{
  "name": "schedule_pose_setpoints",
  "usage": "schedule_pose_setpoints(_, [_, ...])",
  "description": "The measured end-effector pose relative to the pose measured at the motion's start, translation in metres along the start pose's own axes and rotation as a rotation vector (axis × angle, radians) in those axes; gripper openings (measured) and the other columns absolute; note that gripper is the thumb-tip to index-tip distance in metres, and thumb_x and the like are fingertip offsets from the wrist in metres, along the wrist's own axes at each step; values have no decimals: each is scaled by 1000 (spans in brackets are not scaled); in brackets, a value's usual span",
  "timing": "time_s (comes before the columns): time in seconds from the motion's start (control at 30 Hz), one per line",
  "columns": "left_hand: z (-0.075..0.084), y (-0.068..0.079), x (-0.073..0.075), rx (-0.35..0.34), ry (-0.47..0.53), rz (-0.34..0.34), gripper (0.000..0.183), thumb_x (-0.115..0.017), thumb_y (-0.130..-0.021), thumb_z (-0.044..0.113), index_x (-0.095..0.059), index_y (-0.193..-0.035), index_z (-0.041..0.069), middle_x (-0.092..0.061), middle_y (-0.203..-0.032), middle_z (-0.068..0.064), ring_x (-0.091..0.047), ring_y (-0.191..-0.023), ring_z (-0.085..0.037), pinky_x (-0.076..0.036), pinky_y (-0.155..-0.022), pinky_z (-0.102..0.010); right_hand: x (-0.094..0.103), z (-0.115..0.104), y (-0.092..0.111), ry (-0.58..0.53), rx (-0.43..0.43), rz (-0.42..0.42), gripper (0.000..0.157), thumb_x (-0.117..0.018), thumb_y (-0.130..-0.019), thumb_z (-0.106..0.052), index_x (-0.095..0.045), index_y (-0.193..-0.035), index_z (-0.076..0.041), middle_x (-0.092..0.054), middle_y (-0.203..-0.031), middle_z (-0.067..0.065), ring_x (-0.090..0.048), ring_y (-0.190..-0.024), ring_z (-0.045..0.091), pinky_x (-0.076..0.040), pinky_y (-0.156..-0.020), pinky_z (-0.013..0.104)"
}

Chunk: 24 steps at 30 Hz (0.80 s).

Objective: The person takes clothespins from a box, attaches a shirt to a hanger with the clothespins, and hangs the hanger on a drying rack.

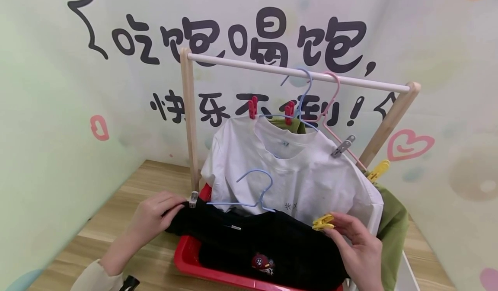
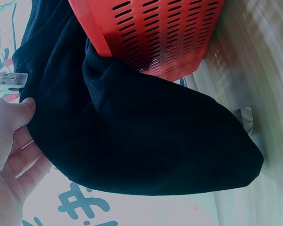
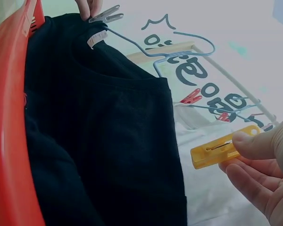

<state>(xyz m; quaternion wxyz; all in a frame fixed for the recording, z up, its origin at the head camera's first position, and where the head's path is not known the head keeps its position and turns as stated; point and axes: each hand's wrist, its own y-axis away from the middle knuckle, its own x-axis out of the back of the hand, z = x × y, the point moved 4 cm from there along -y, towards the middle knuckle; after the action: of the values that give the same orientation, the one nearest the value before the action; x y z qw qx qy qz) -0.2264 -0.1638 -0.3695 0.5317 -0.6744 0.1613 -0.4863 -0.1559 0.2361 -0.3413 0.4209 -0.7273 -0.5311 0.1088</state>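
A black T-shirt (image 1: 233, 235) with a small printed badge lies over a red basket (image 1: 186, 256), a blue hanger (image 1: 258, 191) inside its neck. My left hand (image 1: 157, 213) pinches the shirt's left shoulder, beside a grey clothespin (image 1: 193, 199) clipped there. In the left wrist view its thumb (image 2: 26, 108) presses on the black fabric. Between thumb and fingers my right hand (image 1: 358, 245) holds a yellow clothespin (image 1: 323, 222) near the shirt's right shoulder. The right wrist view shows that clothespin (image 3: 221, 148) apart from the fabric.
Behind stands a wooden rack with a white rail (image 1: 241, 62). A white T-shirt (image 1: 241, 161) hangs there on a blue hanger with red clothespins (image 1: 253, 107) and a grey one (image 1: 343, 146). Behind it are a green garment (image 1: 391, 226), a pink hanger (image 1: 330, 109) and another yellow clothespin (image 1: 378, 171).
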Motion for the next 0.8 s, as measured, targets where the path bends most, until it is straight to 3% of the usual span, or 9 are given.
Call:
schedule_pose_setpoints(0.13, [1, -1, 0, -14, -7, 3, 38, -45, -98, 32, -70, -84, 7, -65, -75, -1, -60, -64, -15, -51, -57, -26, -5, 5, -2, -69, 2, -9, 33, -67, -64, 28, -62, -93, 13, -69, -89, -2, -65, -76, 3, -52, -67, 15])
schedule_pose_setpoints(0.4, [0, -1, -1, 33, 15, -30, 40, -45, -98, 33, -71, -84, 7, -67, -78, -2, -62, -68, -15, -52, -62, -29, -11, 20, 3, -169, -102, -6, 24, -70, -69, 19, -63, -91, 12, -69, -82, 4, -65, -71, 7, -51, -63, 14])
schedule_pose_setpoints(0.63, [-1, 1, -2, -32, 3, 2, 38, -45, -98, 31, -70, -83, 7, -66, -77, -2, -61, -66, -17, -52, -59, -30, -15, 22, 5, -89, -122, -42, 30, -71, -67, 20, -64, -94, 8, -68, -82, 2, -65, -71, 7, -51, -63, 14])
schedule_pose_setpoints(0.8, [-1, 2, -2, -22, 4, -7, 40, -44, -99, 32, -70, -83, 6, -66, -77, -3, -62, -67, -16, -52, -60, -29, -18, 20, 6, -31, -121, -115, 45, -71, -64, 22, -62, -105, 5, -65, -90, 1, -63, -78, 3, -51, -68, 15])
